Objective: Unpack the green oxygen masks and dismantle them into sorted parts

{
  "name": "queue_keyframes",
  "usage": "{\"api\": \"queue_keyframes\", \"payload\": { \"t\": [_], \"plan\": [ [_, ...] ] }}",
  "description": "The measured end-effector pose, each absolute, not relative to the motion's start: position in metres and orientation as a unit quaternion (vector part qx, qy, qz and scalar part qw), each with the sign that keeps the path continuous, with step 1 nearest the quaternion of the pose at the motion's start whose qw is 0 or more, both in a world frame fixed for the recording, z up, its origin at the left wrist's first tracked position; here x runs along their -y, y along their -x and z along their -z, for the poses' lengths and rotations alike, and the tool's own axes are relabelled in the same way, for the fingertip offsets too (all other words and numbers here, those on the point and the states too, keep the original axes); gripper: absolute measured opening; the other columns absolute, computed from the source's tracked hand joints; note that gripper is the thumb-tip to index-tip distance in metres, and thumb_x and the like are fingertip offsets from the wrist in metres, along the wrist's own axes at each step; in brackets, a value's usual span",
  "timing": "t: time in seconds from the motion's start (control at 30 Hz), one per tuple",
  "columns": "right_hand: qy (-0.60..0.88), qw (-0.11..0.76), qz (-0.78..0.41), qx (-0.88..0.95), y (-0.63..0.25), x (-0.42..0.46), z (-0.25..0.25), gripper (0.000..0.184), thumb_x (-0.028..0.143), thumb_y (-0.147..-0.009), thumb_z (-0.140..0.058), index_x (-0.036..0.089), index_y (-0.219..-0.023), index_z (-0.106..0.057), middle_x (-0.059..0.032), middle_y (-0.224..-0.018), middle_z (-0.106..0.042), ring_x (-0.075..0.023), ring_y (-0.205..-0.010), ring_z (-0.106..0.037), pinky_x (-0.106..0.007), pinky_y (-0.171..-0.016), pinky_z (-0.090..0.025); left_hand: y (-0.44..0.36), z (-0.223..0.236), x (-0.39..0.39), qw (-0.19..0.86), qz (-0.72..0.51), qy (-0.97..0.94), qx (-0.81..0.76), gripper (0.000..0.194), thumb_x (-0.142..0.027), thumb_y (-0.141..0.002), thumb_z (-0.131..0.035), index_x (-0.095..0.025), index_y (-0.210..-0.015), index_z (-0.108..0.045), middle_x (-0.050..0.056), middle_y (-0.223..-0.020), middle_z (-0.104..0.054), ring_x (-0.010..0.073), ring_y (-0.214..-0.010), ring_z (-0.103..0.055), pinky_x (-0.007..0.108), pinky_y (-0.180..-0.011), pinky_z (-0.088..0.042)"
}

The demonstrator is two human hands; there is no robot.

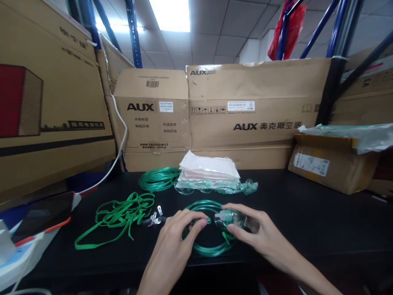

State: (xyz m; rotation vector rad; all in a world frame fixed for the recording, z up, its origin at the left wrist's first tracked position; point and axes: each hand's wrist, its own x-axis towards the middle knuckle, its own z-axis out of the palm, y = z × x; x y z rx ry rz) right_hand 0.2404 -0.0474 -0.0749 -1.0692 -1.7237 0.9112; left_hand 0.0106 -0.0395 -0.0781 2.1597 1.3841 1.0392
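My left hand [175, 237] is closed in a pinch on the end of a green oxygen tube [209, 220]. Its fingertips face a clear, green-tinted oxygen mask [225, 217], which my right hand [264, 229] grips between thumb and fingers. A small gap separates the tube end from the mask's connector; part of the mask is hidden by my fingers. Below both hands, the tube's coil [211, 250] rests on the black table. To the left of my left hand are small clear plastic pieces [156, 219] and a tangle of green elastic straps [123, 215].
Behind the hands, a stack of white-and-clear packages [208, 170] lies beside another green tube coil [159, 179]. Large cardboard panels [245, 123] line the back. An open carton [334, 164] is at right; a phone-like dark device [46, 217] and white cable [121, 135] are at left.
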Motion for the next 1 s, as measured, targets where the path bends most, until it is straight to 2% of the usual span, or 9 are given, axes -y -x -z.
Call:
{"api": "queue_keyframes", "payload": {
  "t": [0.17, 0.33, 0.5, 0.67, 0.77, 0.87, 1.0],
  "plan": [
    [0.433, 0.435, -0.337, 0.714, -0.2396, 0.0483, 0.0767, 0.034, 0.041, -0.090, -0.070, 0.029, -0.122, -0.072, -0.0036, -0.120, -0.073, -0.0256, -0.113, -0.066, -0.039, -0.098, -0.051, -0.0105, 0.0775, 0.0405, 0.187, -0.398, -0.760, -0.478, 0.024, -0.045, -0.101, -0.052, -0.033, -0.103, -0.073, 0.000, -0.105, -0.071, 0.0267, -0.105, -0.064, 0.041, -0.101, -0.045],
    [0.450, 0.427, -0.275, 0.734, -0.2373, 0.0478, 0.0811, 0.035, 0.038, -0.088, -0.071, 0.030, -0.122, -0.073, -0.0041, -0.116, -0.075, -0.0267, -0.109, -0.068, -0.040, -0.096, -0.052, -0.0128, 0.0781, 0.0424, 0.181, -0.399, -0.769, -0.465, 0.023, -0.043, -0.100, -0.053, -0.033, -0.100, -0.074, 0.000, -0.101, -0.073, 0.0268, -0.103, -0.065, 0.043, -0.104, -0.043],
    [0.464, 0.420, -0.264, 0.734, -0.2373, 0.0497, 0.0820, 0.035, 0.039, -0.087, -0.072, 0.033, -0.121, -0.074, -0.0028, -0.114, -0.075, -0.0266, -0.107, -0.069, -0.040, -0.096, -0.053, -0.0132, 0.0792, 0.0416, 0.169, -0.409, -0.768, -0.462, 0.016, -0.039, -0.097, -0.060, -0.034, -0.101, -0.074, -0.001, -0.097, -0.072, 0.0264, -0.100, -0.064, 0.046, -0.107, -0.040],
    [0.475, 0.416, -0.294, 0.717, -0.2376, 0.0514, 0.0776, 0.042, 0.051, -0.085, -0.074, 0.034, -0.123, -0.073, -0.0028, -0.120, -0.075, -0.0280, -0.115, -0.066, -0.042, -0.100, -0.050, -0.0121, 0.0813, 0.0402, 0.129, -0.430, -0.777, -0.441, 0.013, -0.035, -0.097, -0.063, -0.033, -0.101, -0.075, -0.002, -0.094, -0.072, 0.0238, -0.093, -0.063, 0.039, -0.094, -0.045],
    [0.477, 0.415, -0.305, 0.712, -0.2374, 0.0523, 0.0754, 0.040, 0.051, -0.084, -0.075, 0.030, -0.118, -0.075, -0.0018, -0.111, -0.078, -0.0256, -0.102, -0.069, -0.036, -0.090, -0.053, -0.0112, 0.0837, 0.0389, 0.086, -0.444, -0.789, -0.417, 0.013, -0.034, -0.097, -0.065, -0.034, -0.104, -0.075, -0.002, -0.096, -0.073, 0.0229, -0.093, -0.062, 0.036, -0.086, -0.045],
    [0.475, 0.405, -0.295, 0.723, -0.2373, 0.0528, 0.0747, 0.034, 0.050, -0.085, -0.075, 0.027, -0.109, -0.078, -0.0008, -0.098, -0.079, -0.0233, -0.088, -0.069, -0.032, -0.078, -0.052, -0.0112, 0.0855, 0.0378, 0.050, -0.454, -0.797, -0.396, 0.012, -0.032, -0.097, -0.067, -0.034, -0.105, -0.075, -0.003, -0.097, -0.074, 0.0224, -0.093, -0.061, 0.036, -0.086, -0.044],
    [0.472, 0.402, -0.292, 0.728, -0.2381, 0.0516, 0.0741, 0.031, 0.049, -0.085, -0.076, 0.026, -0.106, -0.079, -0.0014, -0.104, -0.079, -0.0249, -0.096, -0.069, -0.032, -0.084, -0.051, -0.0128, 0.0859, 0.0365, 0.053, -0.452, -0.802, -0.386, 0.010, -0.027, -0.098, -0.066, -0.032, -0.101, -0.074, -0.004, -0.096, -0.073, 0.0206, -0.092, -0.059, 0.035, -0.087, -0.043]
  ]
}}
